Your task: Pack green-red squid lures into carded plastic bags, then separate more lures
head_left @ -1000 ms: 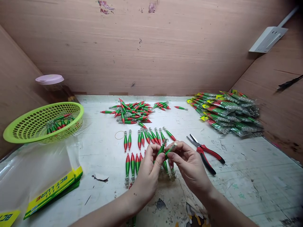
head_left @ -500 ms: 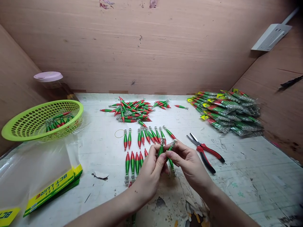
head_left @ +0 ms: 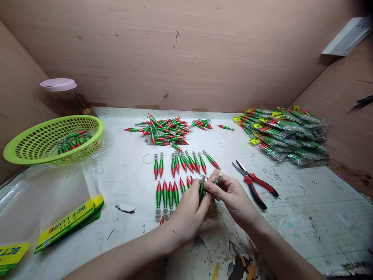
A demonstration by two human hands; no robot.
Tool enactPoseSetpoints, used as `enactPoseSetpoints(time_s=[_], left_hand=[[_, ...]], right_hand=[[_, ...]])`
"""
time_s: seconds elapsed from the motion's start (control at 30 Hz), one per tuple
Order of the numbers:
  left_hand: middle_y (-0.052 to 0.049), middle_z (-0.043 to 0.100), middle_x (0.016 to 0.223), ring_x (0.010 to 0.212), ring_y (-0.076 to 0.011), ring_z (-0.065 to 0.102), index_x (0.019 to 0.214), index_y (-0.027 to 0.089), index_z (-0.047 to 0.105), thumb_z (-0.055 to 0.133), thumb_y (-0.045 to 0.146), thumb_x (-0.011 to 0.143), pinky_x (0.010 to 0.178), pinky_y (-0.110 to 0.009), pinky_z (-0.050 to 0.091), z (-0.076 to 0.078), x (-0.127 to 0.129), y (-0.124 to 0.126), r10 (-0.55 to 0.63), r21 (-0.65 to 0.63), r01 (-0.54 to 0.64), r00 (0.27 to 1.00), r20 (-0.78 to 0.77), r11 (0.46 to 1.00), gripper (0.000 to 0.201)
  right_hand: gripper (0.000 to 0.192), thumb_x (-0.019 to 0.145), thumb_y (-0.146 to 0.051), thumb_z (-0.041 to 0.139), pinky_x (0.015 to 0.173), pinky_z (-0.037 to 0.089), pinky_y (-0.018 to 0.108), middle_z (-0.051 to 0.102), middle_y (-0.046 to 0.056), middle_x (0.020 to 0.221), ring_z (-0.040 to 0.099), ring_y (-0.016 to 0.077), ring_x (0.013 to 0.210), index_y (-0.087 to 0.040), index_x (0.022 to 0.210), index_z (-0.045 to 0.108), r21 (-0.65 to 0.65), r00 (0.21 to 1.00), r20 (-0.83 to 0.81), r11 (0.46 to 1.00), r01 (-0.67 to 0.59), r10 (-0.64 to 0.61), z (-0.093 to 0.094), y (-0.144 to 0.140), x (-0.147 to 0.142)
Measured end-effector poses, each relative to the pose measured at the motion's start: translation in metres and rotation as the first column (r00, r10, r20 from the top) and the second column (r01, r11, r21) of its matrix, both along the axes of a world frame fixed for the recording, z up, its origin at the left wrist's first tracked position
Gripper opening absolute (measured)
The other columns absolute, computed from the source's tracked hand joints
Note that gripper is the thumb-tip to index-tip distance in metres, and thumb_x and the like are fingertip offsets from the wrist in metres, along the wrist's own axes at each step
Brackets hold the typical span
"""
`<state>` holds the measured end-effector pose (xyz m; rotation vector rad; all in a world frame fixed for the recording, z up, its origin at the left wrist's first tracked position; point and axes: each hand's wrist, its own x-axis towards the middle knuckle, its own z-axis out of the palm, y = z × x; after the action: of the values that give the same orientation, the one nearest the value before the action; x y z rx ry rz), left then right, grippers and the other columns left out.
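Note:
My left hand (head_left: pixel 194 206) is closed around a green squid lure (head_left: pixel 202 188), its crown of wire hooks pointing up. Close against it, my right hand (head_left: pixel 230 194) has thumb and forefinger pinched at that lure's hook end. A second hook crown (head_left: pixel 218 178) pokes out among the right fingers, its body mostly hidden by them. Beyond the hands lies a row of red-and-green lures (head_left: pixel 188 161), hooks away from me. Nearer, another row (head_left: pixel 167 196) has its hooks toward me, partly covered by my left hand.
Red-handled pliers (head_left: pixel 253 184) lie right of my hands. Bagged lures (head_left: pixel 285 134) are stacked at the back right, loose lures (head_left: pixel 163 130) heaped at the back. On the left are a green basket (head_left: pixel 17 155), printed bags (head_left: pixel 70 219) and a lidded jar (head_left: pixel 60 91).
My right fingertips have moved onto the hook end of the lure in my left hand, and both hands are closer together. The camera view has shifted slightly.

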<state>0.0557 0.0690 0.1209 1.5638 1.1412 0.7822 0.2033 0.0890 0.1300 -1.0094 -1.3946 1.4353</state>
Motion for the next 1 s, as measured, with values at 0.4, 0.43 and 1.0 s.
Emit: enactPoseSetpoints(time_s=[0.4,0.43,1.0], left_hand=[[-0.011,0.057,0.09,0.082,-0.0262,0.055,0.102,0.015,0.047,0.05,0.028,0.088,0.07,-0.035,0.042,-0.012,0.0,0.002,0.008,-0.038,-0.007,0.999,0.033,0.999,0.019],[-0.011,0.057,0.091,0.083,-0.0254,0.054,0.101,0.015,0.047,0.048,0.027,0.089,0.07,-0.035,0.042,-0.012,-0.002,0.004,-0.002,-0.033,0.003,1.0,0.018,0.999,0.017],[-0.002,0.051,0.074,0.064,-0.012,0.046,0.101,0.014,0.044,0.041,0.038,0.096,0.059,-0.024,0.038,0.009,-0.006,0.01,-0.009,-0.236,0.115,0.913,0.408,0.965,0.025]], right_hand=[[0.015,0.089,-0.031,0.058,0.072,0.042,0.029,0.054,0.005,0.082,0.051,0.0168,0.08,-0.018,0.08,0.058,0.13,0.981,0.185,0.988,-0.077,0.052,-0.005,-0.002,0.002],[0.013,0.089,-0.03,0.058,0.074,0.042,0.029,0.055,0.005,0.085,0.052,0.0174,0.082,-0.018,0.083,0.059,0.142,0.981,0.188,0.987,-0.077,0.049,-0.006,-0.001,0.002],[0.023,0.069,-0.025,0.078,0.066,0.05,0.027,0.066,0.006,0.089,0.059,0.0134,0.069,-0.018,0.09,0.072,-0.275,0.971,-0.235,0.961,-0.029,-0.038,-0.001,0.01,0.012]])
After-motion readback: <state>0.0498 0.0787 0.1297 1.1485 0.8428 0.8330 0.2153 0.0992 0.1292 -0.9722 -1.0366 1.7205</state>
